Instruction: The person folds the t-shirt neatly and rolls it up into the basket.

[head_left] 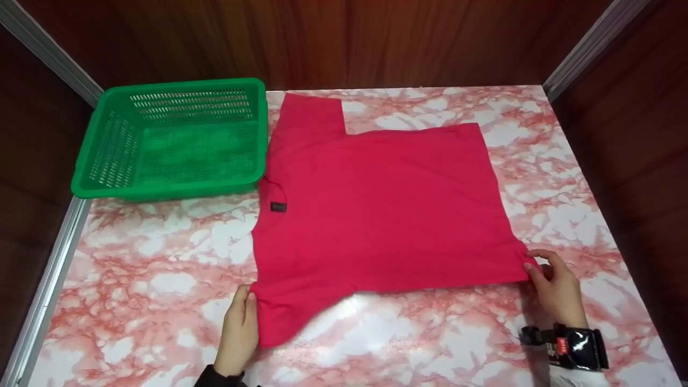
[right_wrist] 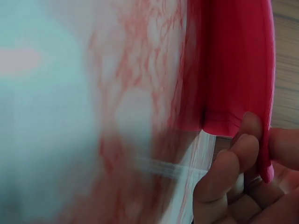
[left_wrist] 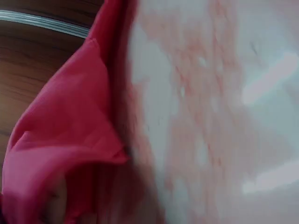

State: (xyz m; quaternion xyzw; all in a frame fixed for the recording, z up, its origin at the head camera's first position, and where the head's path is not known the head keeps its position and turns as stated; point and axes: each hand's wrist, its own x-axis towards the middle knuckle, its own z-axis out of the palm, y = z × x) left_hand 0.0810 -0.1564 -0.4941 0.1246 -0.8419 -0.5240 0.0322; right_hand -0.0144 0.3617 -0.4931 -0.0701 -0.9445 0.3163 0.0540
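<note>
A red T-shirt [head_left: 387, 199] lies spread sideways, its neckline with a dark label facing left and its hem to the right. At the near sleeve, my left hand [head_left: 240, 328] grips the fabric, thumb on top; in the left wrist view the cloth [left_wrist: 65, 112] drapes over the fingers and mostly hides them. My right hand [head_left: 559, 290] pinches the near hem corner between thumb and fingers. The right wrist view has that hem edge [right_wrist: 267, 154] held between the fingertips, the near side of the shirt lifted off the tabletop.
A green perforated basket [head_left: 193, 153] stands at the back left, its right side against the shirt's neck and far sleeve. The marbled red-and-white table [head_left: 161, 301] is bounded by dark wood panels [head_left: 403, 43] at the back and sides, with metal strips at the corners.
</note>
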